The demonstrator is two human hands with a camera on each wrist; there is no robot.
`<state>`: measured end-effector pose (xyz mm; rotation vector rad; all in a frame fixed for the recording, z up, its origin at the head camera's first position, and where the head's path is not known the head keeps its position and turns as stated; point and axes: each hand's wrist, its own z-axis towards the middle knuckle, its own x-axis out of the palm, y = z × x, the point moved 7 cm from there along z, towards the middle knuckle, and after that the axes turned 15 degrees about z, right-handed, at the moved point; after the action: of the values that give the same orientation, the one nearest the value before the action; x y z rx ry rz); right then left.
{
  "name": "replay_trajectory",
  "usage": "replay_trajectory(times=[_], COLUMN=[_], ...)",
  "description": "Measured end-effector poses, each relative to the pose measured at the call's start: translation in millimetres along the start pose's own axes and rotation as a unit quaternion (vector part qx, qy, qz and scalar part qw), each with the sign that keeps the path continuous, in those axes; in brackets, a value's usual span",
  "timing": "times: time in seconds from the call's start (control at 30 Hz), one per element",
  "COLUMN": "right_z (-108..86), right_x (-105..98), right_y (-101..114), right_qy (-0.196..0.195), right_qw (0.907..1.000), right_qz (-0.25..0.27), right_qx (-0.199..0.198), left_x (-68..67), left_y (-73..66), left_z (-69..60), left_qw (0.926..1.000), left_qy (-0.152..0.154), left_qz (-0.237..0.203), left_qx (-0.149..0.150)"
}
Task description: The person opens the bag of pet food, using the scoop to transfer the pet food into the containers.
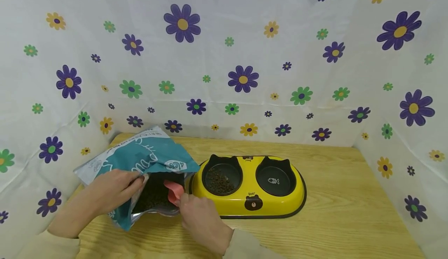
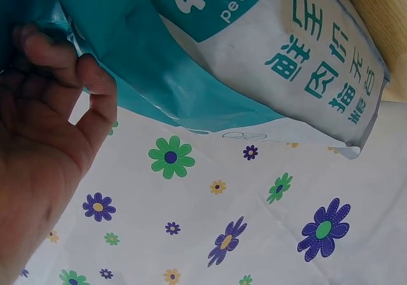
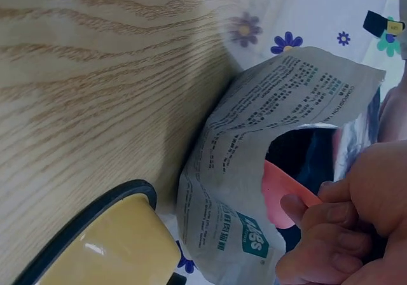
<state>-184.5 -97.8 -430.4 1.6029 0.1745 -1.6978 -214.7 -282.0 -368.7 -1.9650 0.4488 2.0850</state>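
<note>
A teal and white pet food bag [image 1: 140, 154] lies on its side at the left, its mouth open towards the front and brown kibble inside. The left hand [image 1: 113, 189] pinches the edge of the bag's mouth; in the left wrist view this hand [image 2: 57, 107] has bent fingers at the teal bag [image 2: 172, 75]. At the mouth, the right hand [image 1: 203, 220] grips a pink scoop [image 1: 174, 192] by its handle. The right wrist view shows the right hand [image 3: 343, 221] holding the scoop [image 3: 280, 189], partly inside the bag [image 3: 235, 151].
Right of the bag stands a yellow double bowl [image 1: 227, 204] on the wooden table [image 1: 336, 196]. Its left black bowl [image 1: 236, 169] holds some kibble; the right black bowl [image 1: 276, 191] shows a fish print. A flower-patterned white cloth [image 1: 217, 56] hangs behind and at both sides.
</note>
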Motion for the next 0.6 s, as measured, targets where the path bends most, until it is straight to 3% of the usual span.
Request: replay_trajectory(times=[0.2,0.6], right_z=[3.3,8.7], right_x=[4.4,7.3], right_y=[0.7,-5.7], right_qy=[-0.002,-0.045], right_qw=[1.0000,0.9969], right_qz=[-0.008,0.065], right_qx=[-0.004,0.001], left_x=[0.9,0.7], left_y=[0.8,1.6], left_z=[-0.1,0.7], left_qw=[1.0000,0.9999], left_qy=[0.001,0.000], left_qz=[-0.005,-0.012], left_qx=[0.000,0.004])
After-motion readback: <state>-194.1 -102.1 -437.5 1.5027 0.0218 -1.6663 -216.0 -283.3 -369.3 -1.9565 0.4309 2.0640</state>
